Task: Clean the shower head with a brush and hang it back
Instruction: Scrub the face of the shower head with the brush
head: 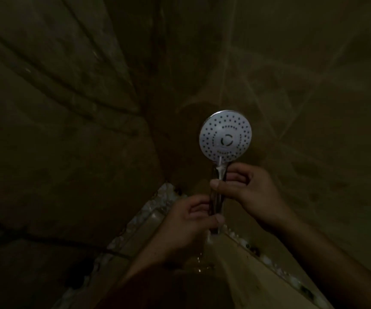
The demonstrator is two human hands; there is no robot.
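Hands stacked on the chrome handle (219,197): my right hand (244,188) grips high, my left hand (191,219) low, shower head (225,137) facing me, upright.

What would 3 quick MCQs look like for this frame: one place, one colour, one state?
1. Where on the shower head does the right hand grip?
A. the handle, above the left hand
B. the rim of the face
C. nowhere

2. What colour is the spray face?
A. black
B. white with dark nozzle holes
C. red

3. What are the hands doing?
A. both closed on the handle
B. both open and clear of it
C. one holding a brush

Answers:
1 A, the right hand wraps the handle just under the face, with the left hand lower.
2 B, the round face is pale with dotted rings.
3 A, fingers of both curl round the handle; no brush shows.
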